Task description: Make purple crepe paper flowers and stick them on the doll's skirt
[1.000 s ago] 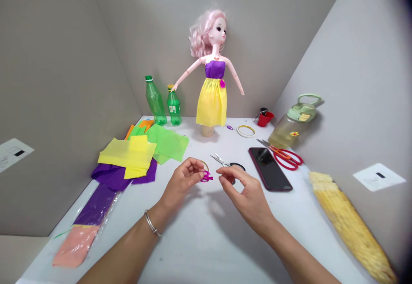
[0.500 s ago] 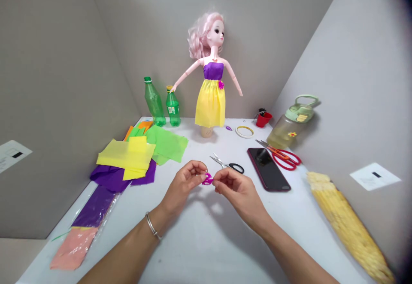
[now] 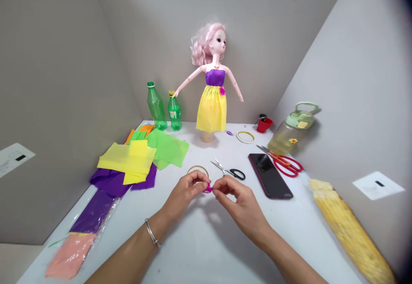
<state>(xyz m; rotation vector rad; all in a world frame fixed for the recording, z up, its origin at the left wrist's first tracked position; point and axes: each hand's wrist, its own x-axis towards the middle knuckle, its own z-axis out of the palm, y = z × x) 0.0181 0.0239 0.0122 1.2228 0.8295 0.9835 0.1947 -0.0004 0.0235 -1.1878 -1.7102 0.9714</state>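
Note:
My left hand (image 3: pixel 186 189) and my right hand (image 3: pixel 236 196) meet over the middle of the white table (image 3: pixel 199 241), fingertips pinched together on a small magenta paper piece (image 3: pixel 208 188). A silver bangle sits on my left wrist. Just behind my left hand lies a thin tape ring (image 3: pixel 198 170). Small black-handled scissors (image 3: pixel 229 170) lie just beyond my right hand. A pink-haired doll (image 3: pixel 212 82) in a purple and yellow paper dress stands at the back of the table.
Sheets of yellow, green, purple and orange paper (image 3: pixel 135 157) lie at the left. Two green bottles (image 3: pixel 164 106) stand by the doll. A phone (image 3: pixel 269 175), red scissors (image 3: pixel 285 161), a water jug (image 3: pixel 291 129), a red cup (image 3: pixel 264 124), a tape roll (image 3: pixel 245 136) and a yellow bundle (image 3: pixel 350 228) lie at the right.
My right hand has moved left to meet the left hand and now pinches the magenta piece too. The view has tilted slightly, uncovering the tape ring behind my left hand.

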